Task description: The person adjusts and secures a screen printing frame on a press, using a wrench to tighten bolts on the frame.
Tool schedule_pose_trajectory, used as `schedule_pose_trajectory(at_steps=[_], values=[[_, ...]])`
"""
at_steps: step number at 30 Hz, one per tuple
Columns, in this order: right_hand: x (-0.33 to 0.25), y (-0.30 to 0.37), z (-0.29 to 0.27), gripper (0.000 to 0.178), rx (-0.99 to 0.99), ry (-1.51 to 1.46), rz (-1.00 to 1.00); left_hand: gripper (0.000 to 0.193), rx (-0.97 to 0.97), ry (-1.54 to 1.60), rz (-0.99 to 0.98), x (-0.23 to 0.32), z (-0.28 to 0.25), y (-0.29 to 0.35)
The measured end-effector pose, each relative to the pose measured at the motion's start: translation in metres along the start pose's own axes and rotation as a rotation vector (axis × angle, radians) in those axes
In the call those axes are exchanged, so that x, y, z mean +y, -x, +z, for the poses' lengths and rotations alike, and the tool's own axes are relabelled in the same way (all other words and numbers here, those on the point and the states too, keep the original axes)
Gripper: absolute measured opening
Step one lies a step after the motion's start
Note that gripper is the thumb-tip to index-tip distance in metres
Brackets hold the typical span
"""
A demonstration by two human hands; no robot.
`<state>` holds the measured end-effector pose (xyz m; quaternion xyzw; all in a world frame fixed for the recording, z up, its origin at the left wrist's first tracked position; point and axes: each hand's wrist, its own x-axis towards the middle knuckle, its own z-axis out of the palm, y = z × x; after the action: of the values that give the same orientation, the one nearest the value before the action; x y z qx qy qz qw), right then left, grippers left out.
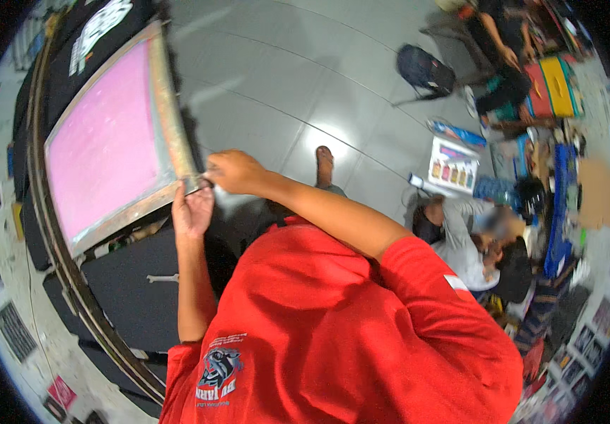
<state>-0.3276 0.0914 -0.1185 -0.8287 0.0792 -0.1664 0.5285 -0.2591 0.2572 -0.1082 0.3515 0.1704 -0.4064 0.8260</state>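
A screen-printing frame [167, 106] with pink mesh stands at the left, over black boards. My left hand [195, 212], palm turned up, reaches to its near right corner, with thumb and fingers around a small dark metal fitting [193, 185]. Just beside that corner, my right hand [234, 172] is closed, fingers pinched together at the fitting's outer end. What lies inside this pinch is hidden. An open-ended wrench [162, 278] rests on a black board [124, 300] nearer to me.
A curved metal rail [54, 233] runs along the left. Grey floor tiles [269, 78] spread ahead, with a dark backpack [425, 71]. At the right, a person in a light shirt [464, 244] sits near a white box with bottle pictures [453, 166]. Another person [503, 49] sits farther back.
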Motion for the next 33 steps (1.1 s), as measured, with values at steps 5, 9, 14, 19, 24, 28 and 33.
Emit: schedule_pose_trajectory(at_steps=[5,9,14,19,24,28,33], values=[[0.006,-0.013,0.007,0.038,-0.241,-0.209,0.295,0.029,0.046,-0.076,-0.092,0.006,0.004,0.001],[-0.016,-0.021,-0.005,0.037,-0.432,-0.388,0.684,0.031,0.094,-0.038,-0.014,0.003,0.006,0.006],[-0.016,-0.007,-0.007,0.029,-0.124,0.099,-0.102,0.030,0.046,-0.019,-0.029,0.002,0.006,0.010],[0.010,-0.017,0.004,0.036,-0.388,-0.481,0.573,0.027,0.007,-0.004,-0.032,0.002,0.007,0.007],[-0.008,-0.023,-0.006,0.036,-0.458,-0.563,0.942,0.029,-0.022,0.007,-0.021,0.001,0.001,0.004],[-0.032,-0.014,-0.016,0.022,-0.273,0.193,-0.025,0.028,-0.008,-0.007,0.004,-0.001,-0.004,0.004],[-0.009,-0.015,-0.009,0.024,-0.227,0.238,-0.210,0.030,-0.010,0.051,-0.006,-0.003,-0.007,0.004]])
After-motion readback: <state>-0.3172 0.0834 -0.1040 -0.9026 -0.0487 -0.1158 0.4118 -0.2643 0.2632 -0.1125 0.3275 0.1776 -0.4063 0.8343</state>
